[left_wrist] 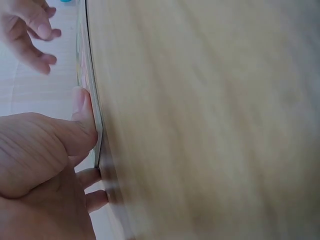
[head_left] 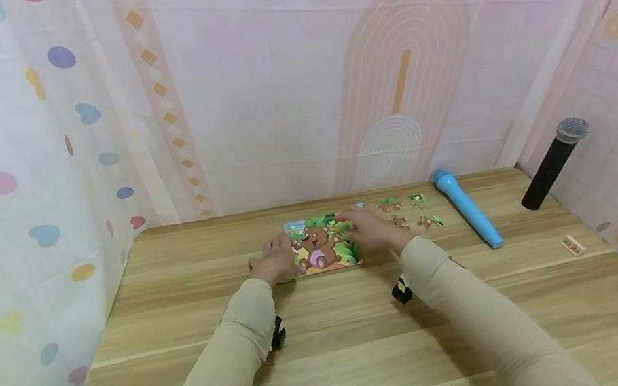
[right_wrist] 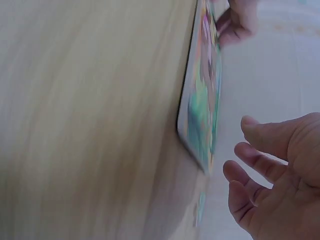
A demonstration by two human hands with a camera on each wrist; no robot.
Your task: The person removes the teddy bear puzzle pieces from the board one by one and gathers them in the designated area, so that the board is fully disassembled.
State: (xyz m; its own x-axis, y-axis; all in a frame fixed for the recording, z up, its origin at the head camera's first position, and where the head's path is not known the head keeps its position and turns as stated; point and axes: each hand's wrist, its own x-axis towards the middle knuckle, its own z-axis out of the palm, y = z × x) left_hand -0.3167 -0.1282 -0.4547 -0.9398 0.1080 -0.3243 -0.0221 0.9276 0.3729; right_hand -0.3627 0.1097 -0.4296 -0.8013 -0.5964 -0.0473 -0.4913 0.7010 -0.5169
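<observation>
A jigsaw puzzle board (head_left: 320, 256) with a brown bear picture lies flat on the wooden table. My left hand (head_left: 276, 261) rests at its left side; in the left wrist view the thumb (left_wrist: 82, 107) presses on the board near its front edge, and other fingers touch down past the corner. Over the right part of the board hovers my right hand (head_left: 373, 228). Seen from the right wrist, its fingers are loosely curved and apart, with nothing between them. Several loose puzzle pieces (head_left: 390, 205) lie to the right of the board, partly hidden by this hand.
A blue microphone (head_left: 469, 209) lies right of the pieces. Farther right, a black microphone (head_left: 553, 167) with a silver head lies near the table's edge. A small wooden item (head_left: 573, 245) is closer to me. Patterned curtains (head_left: 266, 90) hang behind the table (head_left: 340, 367) and at both sides.
</observation>
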